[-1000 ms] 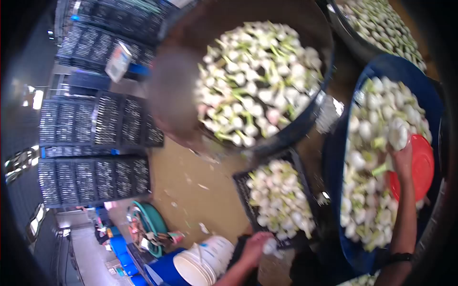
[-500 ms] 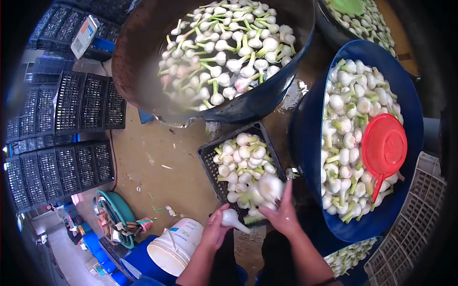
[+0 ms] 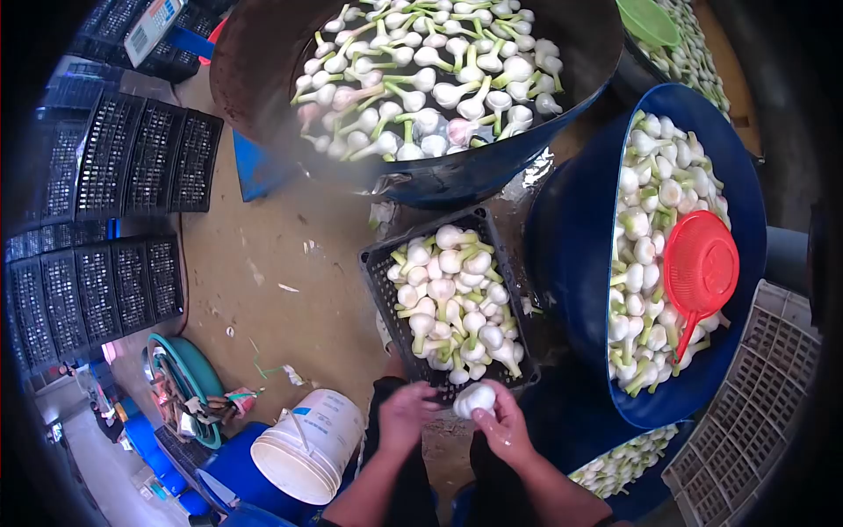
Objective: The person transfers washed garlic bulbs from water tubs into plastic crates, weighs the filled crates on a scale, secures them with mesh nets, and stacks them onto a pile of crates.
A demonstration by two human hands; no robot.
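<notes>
In the head view, my right hand (image 3: 505,427) grips a white garlic bulb (image 3: 475,400), with the thumb pressed on its side. My left hand (image 3: 406,416) is just left of it, slightly smeared by motion. Its fingers look stretched toward the bulb, and nothing shows in them. Both hands are at the near edge of a black plastic crate (image 3: 379,290). Inside the crate lies a heap of garlic bulbs (image 3: 452,303) with short green stems.
A large dark metal vat (image 3: 255,88) of floating garlic stands ahead. To the right is a blue tub (image 3: 746,176) of garlic with a red strainer (image 3: 700,263) on top. A white bucket (image 3: 307,448) sits at left, near a teal basin (image 3: 195,378). Black crates (image 3: 110,158) are stacked far left.
The garlic bulb moving near my right hand has left that spot above the crate. A bulb was in my left hand; now one is in my right. Both hands moved closer together.
</notes>
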